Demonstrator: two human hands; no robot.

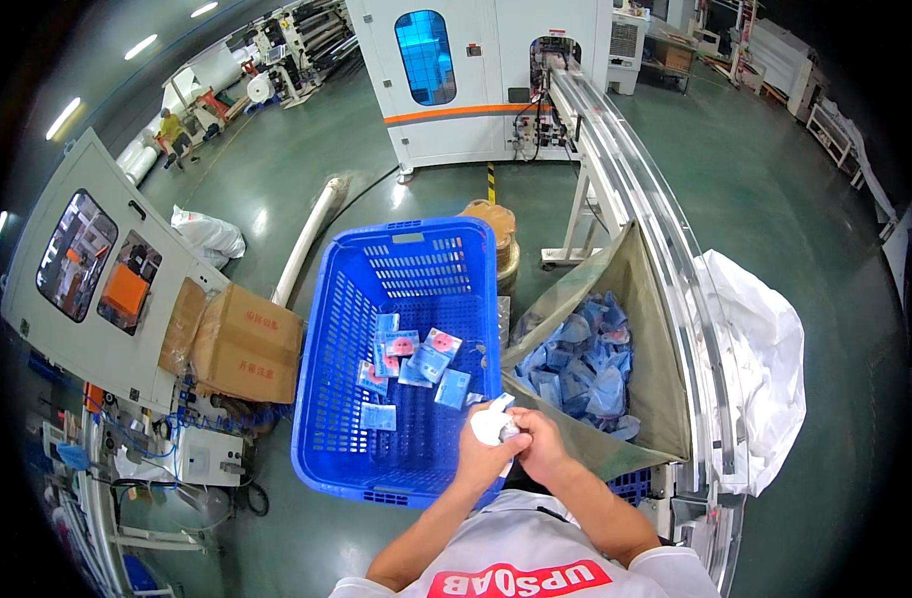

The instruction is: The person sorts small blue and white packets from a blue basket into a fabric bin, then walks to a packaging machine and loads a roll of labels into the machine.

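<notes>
Close to my body, at the near right corner of a blue plastic basket (316, 439), both hands are together on a crumpled white bundle (491, 427), soft-looking like tissue; its exact kind I cannot make out. My left hand (484, 456) is closed around it from the left. From the right, the fingers of my right hand (544, 447) press on the same bundle, and they partly hide it. Several small blue packets (378, 417) lie loose in the basket, some with a pink picture (443, 342) on the front.
Right of the basket hangs an olive cloth bin (665, 389) holding many crumpled blue wrappers (576, 369). A clear-railed conveyor (635, 149) runs from a white machine (496, 130) past it. Cardboard boxes (247, 344) and another machine (87, 259) stand left. A white sack (765, 359) lies right.
</notes>
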